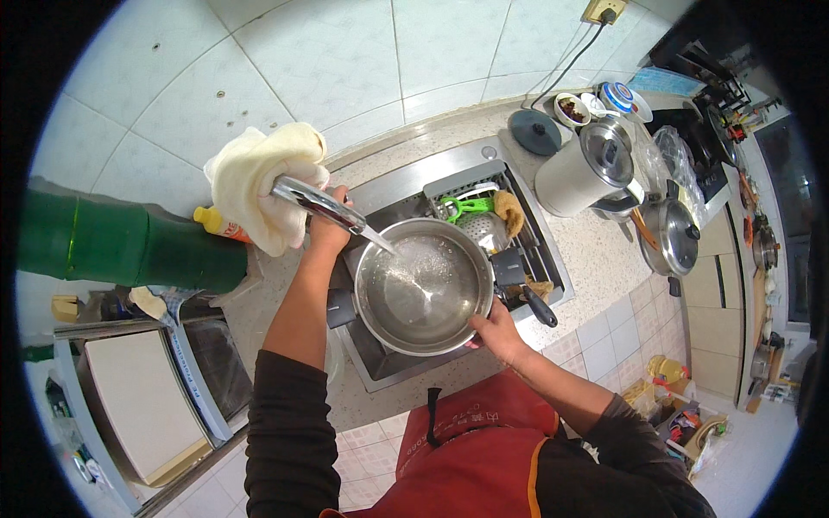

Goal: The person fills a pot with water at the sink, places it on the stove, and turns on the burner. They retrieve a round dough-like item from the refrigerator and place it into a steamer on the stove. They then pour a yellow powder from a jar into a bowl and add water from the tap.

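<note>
Round stainless-steel pot with two black side handles: sits over the sink, left of the dish rack, clear water inside, surface rippled. Left to right: large glossy green cylinder at the far left; next to it, small orange bottle with yellow cap, partly behind a thick cream cloth draped beside the faucet. Chrome faucet with long spout points down right, stream landing inside the pot near its upper-left rim. Left grip is up at the faucet, partly hidden by the spout; can't tell if it's closed on it. Rectangular stainless-steel sink is set into a speckled pale stone surface. Right grip is clamped on the pot's lower-right rim, thumb at the edge, other fingers mostly out of sight below. Right of the pot, grey dish rack carries a bright green tool, perforated metal strainer and tan-brown scrubber. Next, round black base with a cord up to the wall socket, then white cylindrical kettle with steel lid. Farther right, lidded steel pot, wooden utensil against its left side.
</note>
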`<state>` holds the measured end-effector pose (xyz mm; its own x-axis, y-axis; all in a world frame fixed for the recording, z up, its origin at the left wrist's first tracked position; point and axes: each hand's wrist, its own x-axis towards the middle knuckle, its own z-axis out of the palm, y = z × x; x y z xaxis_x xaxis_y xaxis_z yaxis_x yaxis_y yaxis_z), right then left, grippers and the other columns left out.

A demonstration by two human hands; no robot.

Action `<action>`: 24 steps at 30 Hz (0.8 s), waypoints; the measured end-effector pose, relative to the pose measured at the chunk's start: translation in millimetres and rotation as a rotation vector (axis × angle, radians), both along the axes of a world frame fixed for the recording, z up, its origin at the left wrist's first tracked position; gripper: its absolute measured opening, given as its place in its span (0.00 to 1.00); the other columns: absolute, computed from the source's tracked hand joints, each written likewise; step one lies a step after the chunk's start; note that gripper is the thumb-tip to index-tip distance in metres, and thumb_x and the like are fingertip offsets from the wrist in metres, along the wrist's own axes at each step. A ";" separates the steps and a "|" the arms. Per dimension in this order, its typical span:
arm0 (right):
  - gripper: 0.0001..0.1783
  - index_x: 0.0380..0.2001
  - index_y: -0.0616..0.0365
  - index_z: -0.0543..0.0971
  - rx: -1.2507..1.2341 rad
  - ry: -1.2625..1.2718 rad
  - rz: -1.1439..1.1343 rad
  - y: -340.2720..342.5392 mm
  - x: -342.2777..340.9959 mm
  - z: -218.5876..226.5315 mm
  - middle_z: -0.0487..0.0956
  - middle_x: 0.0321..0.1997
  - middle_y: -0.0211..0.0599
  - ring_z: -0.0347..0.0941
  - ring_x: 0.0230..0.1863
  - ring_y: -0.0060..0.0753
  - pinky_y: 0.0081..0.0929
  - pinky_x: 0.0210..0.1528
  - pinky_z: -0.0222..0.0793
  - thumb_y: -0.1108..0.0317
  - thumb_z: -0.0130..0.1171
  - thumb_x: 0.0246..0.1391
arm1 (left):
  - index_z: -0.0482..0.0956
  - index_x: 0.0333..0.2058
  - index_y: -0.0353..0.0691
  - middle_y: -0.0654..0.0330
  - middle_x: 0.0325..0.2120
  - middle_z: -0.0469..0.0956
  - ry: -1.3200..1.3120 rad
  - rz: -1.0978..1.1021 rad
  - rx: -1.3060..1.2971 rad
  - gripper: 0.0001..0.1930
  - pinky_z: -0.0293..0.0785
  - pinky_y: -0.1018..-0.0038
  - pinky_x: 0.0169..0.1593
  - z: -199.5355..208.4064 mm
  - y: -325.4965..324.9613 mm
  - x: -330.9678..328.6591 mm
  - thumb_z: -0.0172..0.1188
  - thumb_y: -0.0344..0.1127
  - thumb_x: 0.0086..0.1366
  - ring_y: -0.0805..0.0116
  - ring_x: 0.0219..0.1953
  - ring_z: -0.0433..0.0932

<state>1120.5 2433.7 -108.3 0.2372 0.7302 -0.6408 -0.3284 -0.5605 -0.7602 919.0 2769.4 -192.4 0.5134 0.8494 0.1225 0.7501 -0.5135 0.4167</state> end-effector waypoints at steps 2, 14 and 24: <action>0.23 0.57 0.65 0.61 0.012 0.004 0.005 -0.3 1.0 -0.5 0.78 0.36 0.46 0.78 0.22 0.34 0.26 0.22 0.78 0.76 0.49 0.57 | 0.70 0.53 0.46 0.44 0.48 0.77 -0.015 0.009 -0.053 0.15 0.62 0.51 0.61 0.6 -0.2 0.3 0.53 0.37 0.68 0.40 0.56 0.70; 0.33 0.66 0.63 0.55 -0.001 0.019 0.043 -2.9 12.4 -4.5 0.76 0.47 0.47 0.76 0.29 0.25 0.20 0.24 0.78 0.74 0.51 0.58 | 0.68 0.51 0.39 0.41 0.43 0.76 -0.078 -0.007 -0.018 0.14 0.70 0.53 0.50 15.6 -11.3 3.9 0.53 0.31 0.67 0.36 0.46 0.76; 0.31 0.64 0.62 0.58 0.052 0.012 0.033 -9.8 12.1 3.4 0.77 0.40 0.42 0.75 0.25 0.24 0.21 0.23 0.75 0.75 0.50 0.57 | 0.70 0.50 0.40 0.46 0.42 0.75 -0.184 0.005 0.067 0.13 0.68 0.58 0.53 -3.8 7.7 -11.8 0.51 0.31 0.68 0.45 0.45 0.74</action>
<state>1132.6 2423.9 -104.8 0.2049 0.7700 -0.6043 -0.3191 -0.5312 -0.7849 907.2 2777.1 -196.2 0.4731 0.8385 0.2704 0.6667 -0.5414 0.5123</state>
